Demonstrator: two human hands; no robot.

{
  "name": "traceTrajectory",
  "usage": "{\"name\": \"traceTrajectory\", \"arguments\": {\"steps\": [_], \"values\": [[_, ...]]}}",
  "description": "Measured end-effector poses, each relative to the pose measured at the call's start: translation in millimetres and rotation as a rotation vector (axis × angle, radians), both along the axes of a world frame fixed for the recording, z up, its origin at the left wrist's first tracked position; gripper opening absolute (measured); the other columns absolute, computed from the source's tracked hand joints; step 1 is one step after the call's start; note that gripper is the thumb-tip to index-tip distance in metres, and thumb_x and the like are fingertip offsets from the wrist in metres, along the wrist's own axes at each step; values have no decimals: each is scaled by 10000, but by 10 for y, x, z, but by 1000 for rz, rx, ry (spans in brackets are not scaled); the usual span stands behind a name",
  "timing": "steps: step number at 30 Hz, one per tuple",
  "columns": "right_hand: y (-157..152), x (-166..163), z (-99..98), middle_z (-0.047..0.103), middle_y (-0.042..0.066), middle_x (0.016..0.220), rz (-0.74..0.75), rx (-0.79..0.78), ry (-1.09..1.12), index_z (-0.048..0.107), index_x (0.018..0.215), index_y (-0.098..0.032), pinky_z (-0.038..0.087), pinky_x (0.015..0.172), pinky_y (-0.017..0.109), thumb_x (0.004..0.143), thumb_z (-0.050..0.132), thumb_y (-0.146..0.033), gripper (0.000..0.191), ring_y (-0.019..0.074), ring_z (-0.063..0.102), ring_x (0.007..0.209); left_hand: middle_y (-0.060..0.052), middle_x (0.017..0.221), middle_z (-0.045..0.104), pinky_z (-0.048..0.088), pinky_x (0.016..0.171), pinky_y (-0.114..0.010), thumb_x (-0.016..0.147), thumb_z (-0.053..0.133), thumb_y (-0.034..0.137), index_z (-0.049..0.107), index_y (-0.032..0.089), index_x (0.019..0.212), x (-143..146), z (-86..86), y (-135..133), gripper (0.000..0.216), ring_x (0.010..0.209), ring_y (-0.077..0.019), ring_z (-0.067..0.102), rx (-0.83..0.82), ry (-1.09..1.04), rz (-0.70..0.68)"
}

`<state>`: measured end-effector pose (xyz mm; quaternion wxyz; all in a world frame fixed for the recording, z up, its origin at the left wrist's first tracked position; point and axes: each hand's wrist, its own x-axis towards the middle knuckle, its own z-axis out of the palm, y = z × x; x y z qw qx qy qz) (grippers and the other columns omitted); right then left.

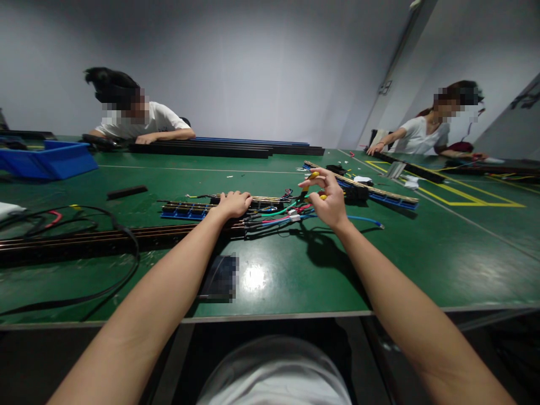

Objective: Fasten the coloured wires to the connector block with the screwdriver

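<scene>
My left hand (234, 205) rests over the end of a long black rail (169, 232) with copper-coloured strips along it; its fingers curl over the far side and their tips are hidden. Blue, red, green and dark wires (270, 220) run out of the rail's end to the right, with white connectors (294, 216) among them. My right hand (331, 199) is raised above these wires, its fingers bent around a small yellow-handled tool (314, 175) with a dark end. The tool's exact kind is hard to make out. Behind the rail lies a blue-based strip (185, 210).
Another blue-based strip (392, 197) lies slantwise at the right. A dark flat object (219, 275) is near the front edge. A black strap (126, 281) loops at the left, near a blue bin (50, 160). Two co-workers sit across the green table (422, 264).
</scene>
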<state>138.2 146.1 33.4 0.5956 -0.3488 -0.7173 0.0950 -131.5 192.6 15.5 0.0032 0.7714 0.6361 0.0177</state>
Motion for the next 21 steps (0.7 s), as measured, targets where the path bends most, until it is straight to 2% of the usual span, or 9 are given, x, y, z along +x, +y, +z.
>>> {"name": "traceTrajectory", "arguments": {"steps": [4,7,11,14,18,21], "values": [[-24,-70,-50,763,6,857,39,-12,-134,536,1126,-217,468,546,236,657,470,-48,503,178,717,747,-159,1440,561,337,1085,-613,1046,193,461,534,253,1425,6,11,-11,550,1320,-344,507,-2,8,9],[-63,-138,-86,745,-10,807,76,70,-236,550,1094,-222,503,585,237,624,425,14,540,165,720,742,-147,1438,565,336,1088,-606,1046,196,459,539,265,1417,4,12,-11,542,1320,-342,507,-1,7,9],[-100,-206,-123,723,11,907,63,278,-383,581,1106,-241,574,775,279,612,407,53,600,162,724,856,-148,1423,574,335,1085,-612,1044,194,466,553,263,1395,-6,-4,5,542,1309,-348,514,9,6,7],[-99,-218,-138,701,27,1009,45,327,-433,600,1117,-244,585,778,253,637,410,54,595,138,718,832,-143,1420,576,339,1084,-607,1043,196,467,561,265,1376,-9,-15,15,534,1302,-341,519,11,8,6],[-84,-197,-133,712,23,989,57,309,-442,599,1122,-243,585,789,268,619,420,43,606,149,721,837,-147,1417,577,345,1077,-611,1041,194,463,566,257,1365,-11,-21,19,535,1297,-346,521,10,6,1],[-98,-177,-97,736,16,928,66,192,-346,562,1161,-243,583,752,303,620,438,21,615,190,734,873,-147,1417,579,350,1076,-601,1041,195,460,566,261,1369,-16,-22,19,533,1296,-343,523,10,5,-1]]}}
